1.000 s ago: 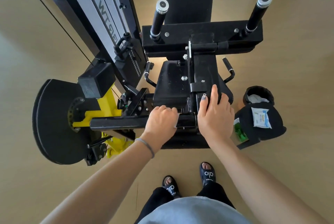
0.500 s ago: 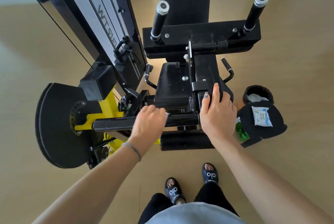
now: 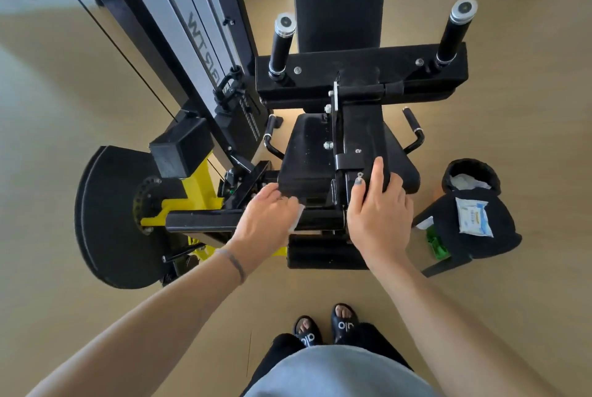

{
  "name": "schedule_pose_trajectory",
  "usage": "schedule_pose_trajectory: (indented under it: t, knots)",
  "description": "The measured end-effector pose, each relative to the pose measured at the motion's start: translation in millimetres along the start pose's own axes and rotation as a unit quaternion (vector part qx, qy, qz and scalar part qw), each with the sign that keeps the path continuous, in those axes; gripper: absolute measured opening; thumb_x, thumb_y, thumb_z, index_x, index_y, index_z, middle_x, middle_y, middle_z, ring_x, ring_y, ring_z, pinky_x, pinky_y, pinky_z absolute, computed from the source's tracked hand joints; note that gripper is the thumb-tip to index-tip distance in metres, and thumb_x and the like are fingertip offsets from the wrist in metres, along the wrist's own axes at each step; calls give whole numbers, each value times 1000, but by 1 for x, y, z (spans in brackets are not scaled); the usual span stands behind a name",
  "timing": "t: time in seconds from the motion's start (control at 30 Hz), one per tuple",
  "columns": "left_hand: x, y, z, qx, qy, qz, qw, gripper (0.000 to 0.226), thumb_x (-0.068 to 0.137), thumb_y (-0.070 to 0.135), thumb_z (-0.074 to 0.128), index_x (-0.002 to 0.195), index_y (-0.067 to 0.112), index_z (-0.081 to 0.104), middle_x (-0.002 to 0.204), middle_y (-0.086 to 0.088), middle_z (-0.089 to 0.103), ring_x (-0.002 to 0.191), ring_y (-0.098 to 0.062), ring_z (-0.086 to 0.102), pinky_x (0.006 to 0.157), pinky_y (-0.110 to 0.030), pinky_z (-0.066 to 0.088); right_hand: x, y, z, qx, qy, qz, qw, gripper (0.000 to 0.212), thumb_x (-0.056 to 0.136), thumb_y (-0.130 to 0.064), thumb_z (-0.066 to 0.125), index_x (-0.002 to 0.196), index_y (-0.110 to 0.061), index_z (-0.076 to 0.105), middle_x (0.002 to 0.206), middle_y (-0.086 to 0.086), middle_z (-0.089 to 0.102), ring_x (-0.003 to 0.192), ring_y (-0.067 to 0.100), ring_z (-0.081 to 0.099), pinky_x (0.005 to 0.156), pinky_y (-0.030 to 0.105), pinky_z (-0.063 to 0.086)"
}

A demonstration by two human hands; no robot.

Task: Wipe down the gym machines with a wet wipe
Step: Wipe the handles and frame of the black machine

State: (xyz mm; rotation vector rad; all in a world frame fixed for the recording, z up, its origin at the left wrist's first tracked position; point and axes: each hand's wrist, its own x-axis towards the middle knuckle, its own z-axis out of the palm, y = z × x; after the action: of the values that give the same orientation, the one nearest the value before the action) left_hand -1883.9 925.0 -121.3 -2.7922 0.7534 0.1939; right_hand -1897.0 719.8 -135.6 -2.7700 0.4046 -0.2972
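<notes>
White wipe (image 3: 297, 218) sits under left hand (image 3: 267, 220), fingers curled over it, pressing it onto black bar (image 3: 205, 220) of the machine. Right hand (image 3: 379, 211) lies flat w/ fingers straight on the seat frame (image 3: 358, 130), steadying. Best approach, imo: keep palm pressure even, run full bar length, fold wipe round the edges. Room: bar free to the left as far as yellow bracket (image 3: 166, 207) & disc (image 3: 109, 220); rightwards blocked by right hand. Stool (image 3: 448, 227) w/ wipe pack (image 3: 473, 216) sits just beside, right.
</notes>
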Motion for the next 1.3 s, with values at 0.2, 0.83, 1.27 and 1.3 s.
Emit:
schedule_pose_trajectory:
  t: [0.2, 0.83, 1.27, 1.3]
  knots:
    - [-26, -28, 22, 59, 48, -62, 995, 16, 79, 15, 74, 93, 14, 68, 90, -3, 75, 97, -23, 71, 119, -38, 28, 2, 1, 2, -8, -9, -10, 1000, 60, 108, -46, 24, 157, -13, 30, 135, 21, 54, 109, 33, 60, 91, 42, 48]
    - [-80, -123, 36, -18, -40, -65, 997, 39, 74, 29, 89, 102, 19, 64, 94, 3, 71, 89, -18, 70, 88, -31, 56, -14, -48, -5, -19, 96, -90, 991, 49, 108, -36, 31, 142, -7, 52, 138, 19, 53, 131, 36, 49, 119, 53, 29]
    - [-108, -194, 58, -102, 36, 37, 993, 47, 89, 63, 53, 101, 19, 59, 94, 2, 68, 90, -20, 67, 83, -31, 55, -60, -156, 66, -66, 38, -174, 982, 66, 111, -36, 21, 62, -17, 62, 56, -4, 62, 58, 20, 58, 72, 39, 44]
    - [-109, -198, 63, -86, 33, 44, 995, 47, 89, 63, 55, 100, 17, 60, 91, 1, 68, 87, -21, 68, 81, -31, 55, -60, -157, 68, -63, 51, -168, 982, 66, 111, -36, 23, 61, -17, 62, 55, -4, 60, 56, 20, 56, 70, 39, 44]
